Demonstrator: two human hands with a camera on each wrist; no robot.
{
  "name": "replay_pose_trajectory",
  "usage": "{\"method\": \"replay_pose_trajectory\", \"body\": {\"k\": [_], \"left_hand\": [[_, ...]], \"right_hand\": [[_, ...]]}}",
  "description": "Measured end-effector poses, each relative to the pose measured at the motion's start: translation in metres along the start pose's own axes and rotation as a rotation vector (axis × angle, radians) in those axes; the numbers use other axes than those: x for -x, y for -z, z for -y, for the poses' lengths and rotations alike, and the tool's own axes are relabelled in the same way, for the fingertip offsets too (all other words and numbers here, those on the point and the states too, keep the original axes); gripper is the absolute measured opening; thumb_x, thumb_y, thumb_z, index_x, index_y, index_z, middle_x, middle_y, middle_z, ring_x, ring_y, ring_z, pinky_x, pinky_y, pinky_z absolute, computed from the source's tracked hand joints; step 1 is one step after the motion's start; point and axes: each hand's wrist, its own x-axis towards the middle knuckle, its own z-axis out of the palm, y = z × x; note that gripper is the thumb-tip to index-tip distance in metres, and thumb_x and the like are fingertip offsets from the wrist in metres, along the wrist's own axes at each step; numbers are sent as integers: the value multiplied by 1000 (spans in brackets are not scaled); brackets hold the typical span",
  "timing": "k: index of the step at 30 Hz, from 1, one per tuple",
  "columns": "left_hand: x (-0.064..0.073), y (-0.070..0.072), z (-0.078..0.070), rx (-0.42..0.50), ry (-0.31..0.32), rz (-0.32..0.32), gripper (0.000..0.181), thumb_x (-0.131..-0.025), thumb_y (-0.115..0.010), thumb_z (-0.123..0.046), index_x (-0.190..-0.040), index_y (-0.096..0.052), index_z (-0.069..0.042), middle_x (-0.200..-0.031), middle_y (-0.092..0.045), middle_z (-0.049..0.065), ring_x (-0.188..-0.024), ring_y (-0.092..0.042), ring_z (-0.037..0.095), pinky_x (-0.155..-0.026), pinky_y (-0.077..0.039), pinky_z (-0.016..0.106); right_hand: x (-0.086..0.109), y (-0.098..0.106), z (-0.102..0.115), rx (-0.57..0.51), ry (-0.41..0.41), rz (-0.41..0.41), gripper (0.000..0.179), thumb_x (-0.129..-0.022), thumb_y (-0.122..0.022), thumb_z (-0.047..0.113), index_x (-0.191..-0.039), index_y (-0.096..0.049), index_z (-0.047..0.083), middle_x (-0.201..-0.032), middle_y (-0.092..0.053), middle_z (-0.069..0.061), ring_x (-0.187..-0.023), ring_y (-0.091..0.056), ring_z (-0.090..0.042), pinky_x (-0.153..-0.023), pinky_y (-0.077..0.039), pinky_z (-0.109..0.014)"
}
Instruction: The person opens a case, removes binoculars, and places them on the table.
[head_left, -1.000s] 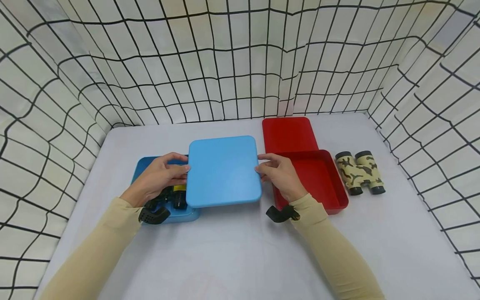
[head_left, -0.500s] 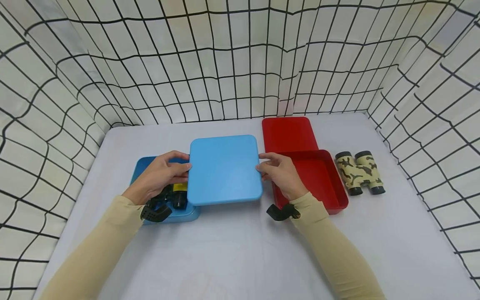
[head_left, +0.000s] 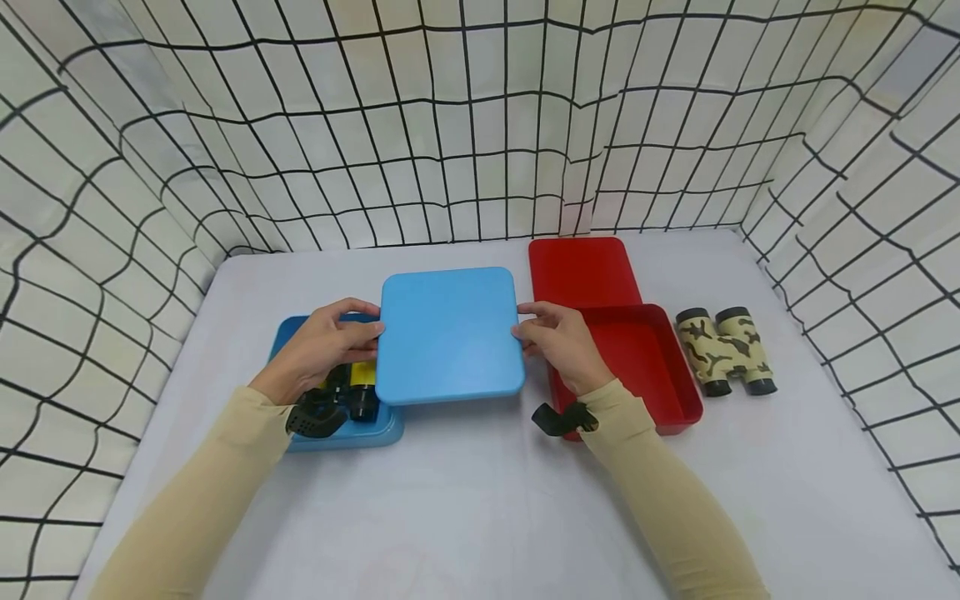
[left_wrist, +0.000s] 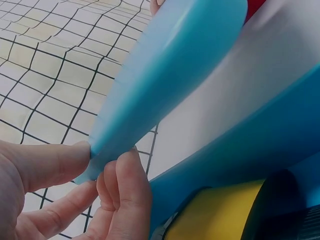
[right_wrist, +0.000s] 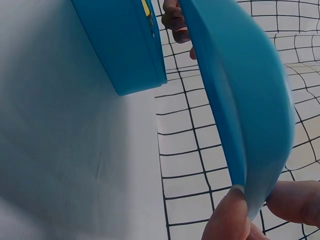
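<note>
Between both hands a light blue lid is held above the table, its flat top facing up toward the head camera. My left hand pinches its left edge between thumb and fingers. At the opposite edge, my right hand pinches with thumb and fingers too. Below my left hand sits a blue box, partly covered by that hand and the lid. Inside it lies a black and yellow pair of binoculars, partly hidden. The left wrist view shows its yellow barrel close under the fingers.
A red box stands open beyond my right hand, its left part hidden by hand and wrist. Behind it lies a red lid. Camouflage binoculars rest at the right on the white table. Black netting surrounds the back and sides.
The blue lid has shifted slightly upward in the head view, with both hands still pinching it. The boxes and binoculars stay where they were; the head view itself has moved a little.
</note>
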Motion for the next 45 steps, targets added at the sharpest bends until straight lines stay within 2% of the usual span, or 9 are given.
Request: {"method": "replay_pose_trajectory", "body": {"k": [8, 15, 19, 23, 30, 37, 41, 45], "left_hand": [[-4, 3, 0, 21, 3, 2, 52, -105, -61, -25, -146, -43, -1, -105, -68, 0, -90, -72, 9, -88, -62, 26], [-9, 8, 0, 1, -6, -7, 52, -105, -60, -26, -147, -43, -2, -105, -68, 1, -89, -73, 10, -89, -62, 27], [-11, 11, -2, -4, -1, -14, 52, -105, -61, -28, -148, -44, -3, -109, -67, 2, -91, -72, 10, -89, -62, 25], [-14, 15, -3, 10, 14, -23, 51, -105, -61, -28, -147, -44, -5, -106, -69, -2, -90, -72, 10, -88, -62, 24], [-17, 23, -4, -5, 14, -31, 53, -104, -62, -30, -148, -44, -5, -100, -71, -7, -90, -73, 8, -90, -62, 25], [-19, 31, -8, -57, 1, -54, 55, -105, -60, -34, -150, -44, -6, -113, -66, 2, -91, -72, 6, -92, -61, 26], [-24, 34, -7, -76, 15, -54, 57, -105, -59, -36, -151, -43, -7, -123, -62, 10, -93, -72, 6, -95, -60, 28], [-30, 37, -7, -94, 27, -60, 57, -105, -59, -37, -153, -43, -9, -128, -61, 13, -93, -72, 6, -97, -60, 30]], "right_hand": [[-8, -3, -1, -12, -19, 1, 52, -90, -78, 22, -140, -63, 16, -120, -70, -13, -92, -70, -24, -84, -63, -31], [-13, -4, 4, -23, -17, -2, 52, -90, -78, 22, -139, -63, 16, -119, -71, -14, -92, -70, -24, -82, -63, -30], [-18, -6, 6, -23, -28, -7, 53, -90, -79, 23, -140, -63, 17, -122, -71, -13, -93, -71, -25, -90, -63, -38], [-22, -9, 8, -29, -31, -4, 54, -90, -79, 23, -141, -62, 17, -123, -71, -13, -92, -72, -24, -97, -61, -45], [-28, -13, 13, -33, -19, 6, 52, -91, -78, 23, -140, -62, 16, -120, -72, -13, -91, -72, -24, -97, -61, -45], [-36, -17, 20, -13, -13, 1, 53, -90, -78, 24, -141, -62, 18, -121, -72, -11, -93, -74, -26, -98, -60, -46], [-41, -19, 22, -10, -16, -4, 52, -91, -77, 25, -140, -62, 18, -121, -73, -11, -92, -74, -25, -99, -60, -46], [-46, -21, 23, -9, -11, -7, 53, -90, -78, 25, -140, -62, 18, -121, -73, -11, -91, -75, -24, -98, -60, -45]]}}
